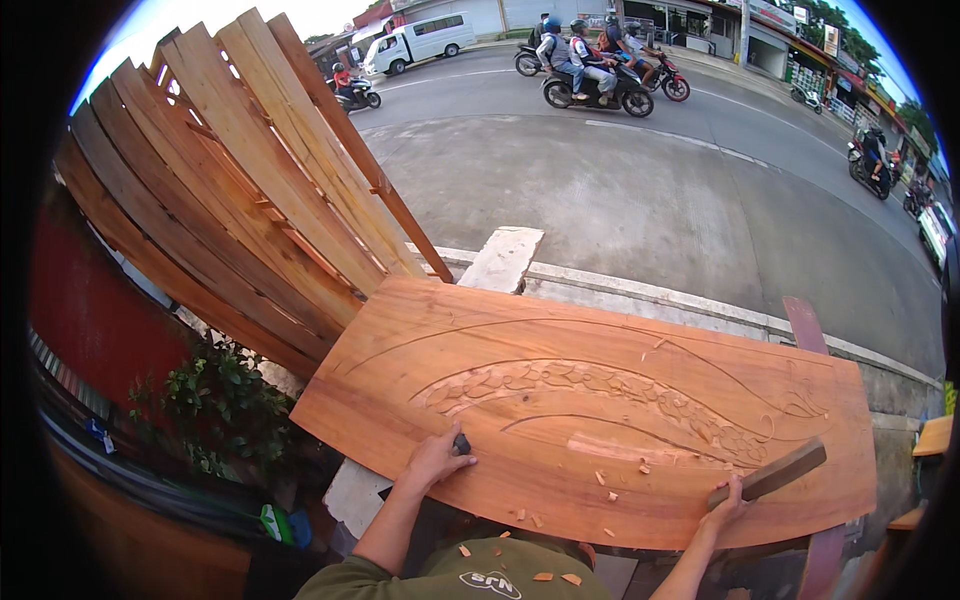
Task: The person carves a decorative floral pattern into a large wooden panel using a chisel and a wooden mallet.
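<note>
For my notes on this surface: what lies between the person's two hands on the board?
In the head view, loose wood chips lie on the board between the left hand and the right hand.

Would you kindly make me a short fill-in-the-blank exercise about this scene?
1. The long block is gripped by the person's ____ hand.
2. The carved panel is made of ____.
3. The left hand holds something small and ____ in colour.
4. The van in the background is coloured ____.
Missing words: right; wood; dark; white.
</note>
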Demonstrator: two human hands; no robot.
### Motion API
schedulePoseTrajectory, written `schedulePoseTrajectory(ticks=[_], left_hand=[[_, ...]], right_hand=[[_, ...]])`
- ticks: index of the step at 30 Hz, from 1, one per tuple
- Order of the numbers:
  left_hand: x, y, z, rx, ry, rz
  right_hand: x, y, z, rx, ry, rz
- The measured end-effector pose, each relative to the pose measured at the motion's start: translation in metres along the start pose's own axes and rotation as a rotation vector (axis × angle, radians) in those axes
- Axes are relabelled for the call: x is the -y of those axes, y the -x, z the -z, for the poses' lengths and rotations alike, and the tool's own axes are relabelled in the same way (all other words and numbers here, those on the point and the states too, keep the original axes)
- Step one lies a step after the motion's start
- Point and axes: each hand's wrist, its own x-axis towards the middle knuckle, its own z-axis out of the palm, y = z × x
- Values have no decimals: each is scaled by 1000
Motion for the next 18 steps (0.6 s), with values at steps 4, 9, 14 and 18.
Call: schedulePoseTrajectory(ticks=[4,9,14,18], left_hand=[[-30,-3,28,188,50,109],[-9,-45,20,-11,31,-64],[3,-68,0,-115,194,-161],[-16,-83,1,95,261,-35]], right_hand=[[-8,-7,8,-19,9,3],[-9,-10,15,-25,67,-12],[4,4,-6,-76,64,-38],[7,2,1,-122,82,14]])
